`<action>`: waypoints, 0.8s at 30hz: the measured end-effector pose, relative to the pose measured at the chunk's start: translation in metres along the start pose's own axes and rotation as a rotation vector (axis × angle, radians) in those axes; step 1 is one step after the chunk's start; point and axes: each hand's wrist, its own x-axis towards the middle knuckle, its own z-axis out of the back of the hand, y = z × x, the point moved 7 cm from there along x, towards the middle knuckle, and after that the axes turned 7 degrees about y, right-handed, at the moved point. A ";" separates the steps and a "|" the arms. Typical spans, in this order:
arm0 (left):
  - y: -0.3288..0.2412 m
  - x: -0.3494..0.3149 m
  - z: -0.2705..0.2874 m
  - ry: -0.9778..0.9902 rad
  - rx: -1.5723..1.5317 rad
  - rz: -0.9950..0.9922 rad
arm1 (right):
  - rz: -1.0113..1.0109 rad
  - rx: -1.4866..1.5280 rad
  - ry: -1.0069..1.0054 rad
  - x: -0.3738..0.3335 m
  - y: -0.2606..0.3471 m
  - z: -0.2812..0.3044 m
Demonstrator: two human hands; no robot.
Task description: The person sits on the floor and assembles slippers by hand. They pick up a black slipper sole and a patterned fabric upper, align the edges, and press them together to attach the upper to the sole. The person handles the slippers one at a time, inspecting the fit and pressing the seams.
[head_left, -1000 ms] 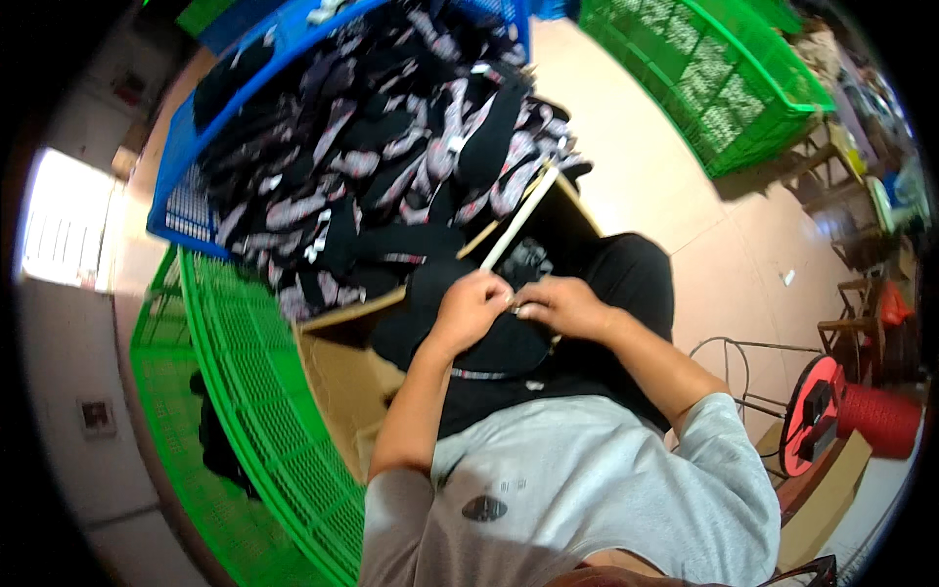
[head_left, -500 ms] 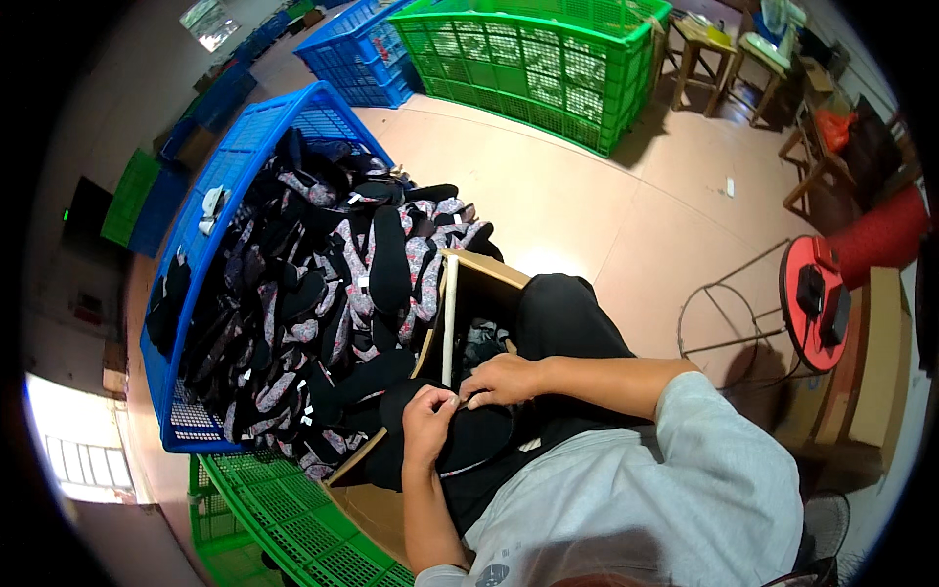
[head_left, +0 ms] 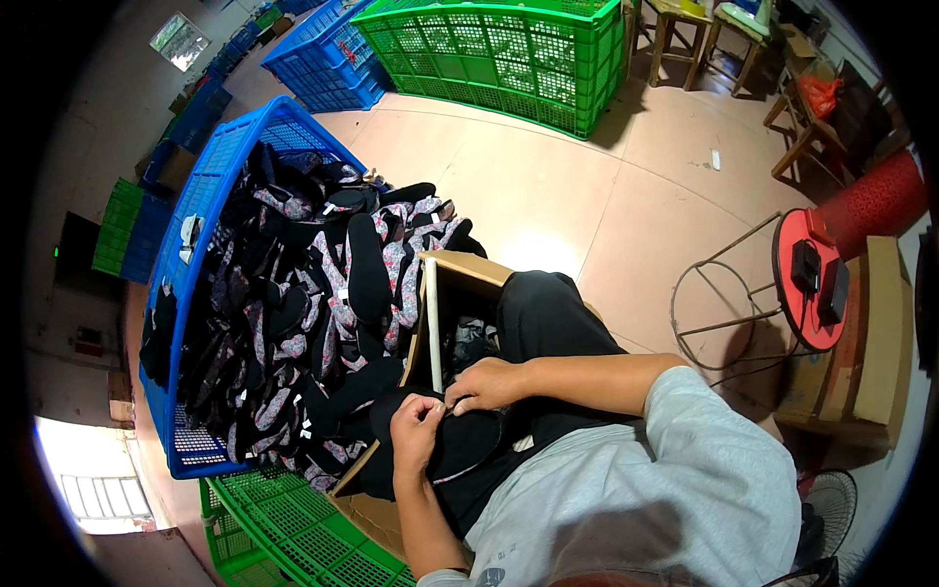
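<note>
My left hand [head_left: 414, 435] is closed, with thumb and fingertips pinched together above a black slipper [head_left: 468, 445] that lies over my lap. Beside it, my right hand [head_left: 486, 384] reaches in from the right, its fingers bent down and pinched close to the left fingertips. What the fingertips hold is too small to make out. Just beyond the hands stands an open cardboard box [head_left: 469, 262] with a pale bar [head_left: 433, 328] along its side and dark crumpled stuff [head_left: 475, 338] inside. To the left, a heap of black slippers with flowered linings [head_left: 369, 269] spills toward the box.
A tipped blue crate [head_left: 217, 186] holds the heap, above a green crate [head_left: 303, 523]. A large green crate [head_left: 494, 59] and blue crates [head_left: 323, 64] stand at the back. A red-topped stool [head_left: 810, 284] with black devices is on the right, near a fan [head_left: 831, 504].
The view has shifted slightly, so most things sit a little further left. Both hands stay close together over the slipper, fingertips still pinched.
</note>
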 end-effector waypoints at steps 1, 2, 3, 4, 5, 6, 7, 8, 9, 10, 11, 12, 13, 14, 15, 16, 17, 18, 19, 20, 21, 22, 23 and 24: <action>0.000 0.000 0.000 0.000 -0.001 -0.001 | 0.019 0.000 -0.012 0.000 0.000 -0.001; 0.001 0.000 -0.001 0.002 -0.016 -0.007 | 0.039 0.000 -0.024 0.000 0.000 -0.001; 0.003 0.001 0.000 0.000 -0.030 -0.011 | 0.031 -0.001 -0.017 0.001 0.000 -0.001; 0.005 0.000 0.000 -0.002 -0.045 -0.016 | 0.023 -0.002 -0.009 0.001 -0.001 -0.001; 0.005 0.000 0.000 -0.001 -0.031 -0.018 | 0.016 -0.002 -0.001 0.002 -0.001 -0.002; 0.004 0.000 0.001 -0.005 -0.019 -0.021 | 0.000 -0.010 0.002 0.002 -0.002 -0.002; 0.002 -0.001 0.002 -0.010 -0.007 -0.022 | -0.016 -0.017 0.006 0.002 -0.004 -0.003; 0.003 0.000 0.001 -0.009 -0.013 -0.026 | -0.031 -0.025 0.011 0.002 -0.005 -0.003; 0.004 -0.001 0.002 -0.014 -0.019 -0.029 | -0.030 -0.024 0.019 0.003 -0.004 -0.003; 0.006 -0.001 0.002 -0.020 -0.024 -0.030 | -0.029 -0.023 0.027 0.003 -0.002 -0.002; 0.006 -0.001 0.003 -0.022 -0.020 -0.039 | -0.027 -0.021 0.036 0.003 -0.002 -0.001; 0.007 -0.001 0.003 -0.024 -0.017 -0.044 | -0.016 -0.017 0.024 0.003 0.000 -0.001; 0.007 -0.001 0.004 -0.028 -0.014 -0.048 | -0.027 -0.026 0.033 0.003 0.001 0.000; 0.005 -0.001 0.004 -0.032 -0.014 -0.067 | -0.035 -0.030 0.036 0.002 0.002 0.001; 0.007 -0.001 0.004 -0.026 -0.036 -0.076 | -0.039 -0.036 0.040 0.004 0.002 0.001; 0.008 -0.001 0.005 -0.022 -0.011 -0.085 | -0.049 -0.022 0.043 0.006 0.001 0.000; 0.008 -0.001 0.006 -0.017 0.015 -0.093 | -0.061 -0.030 0.042 0.004 0.001 0.001; 0.005 -0.002 0.008 -0.030 0.036 -0.110 | -0.068 -0.041 0.044 0.004 0.008 0.004; 0.007 -0.003 0.007 -0.026 0.003 -0.133 | -0.079 -0.052 0.042 0.003 0.011 0.007; 0.008 -0.003 0.009 -0.031 0.003 -0.126 | -0.069 -0.036 0.045 0.004 0.009 0.005; 0.008 -0.002 0.010 -0.032 0.001 -0.120 | -0.061 -0.015 0.038 0.004 0.007 0.005; 0.010 -0.003 0.011 -0.040 -0.025 -0.105 | -0.048 0.010 0.032 0.005 0.007 0.003; 0.014 -0.003 0.013 -0.052 -0.066 -0.102 | -0.037 0.035 0.026 0.005 0.005 0.002; 0.018 -0.002 0.015 -0.071 -0.108 -0.072 | -0.085 -0.033 0.047 0.003 -0.004 -0.003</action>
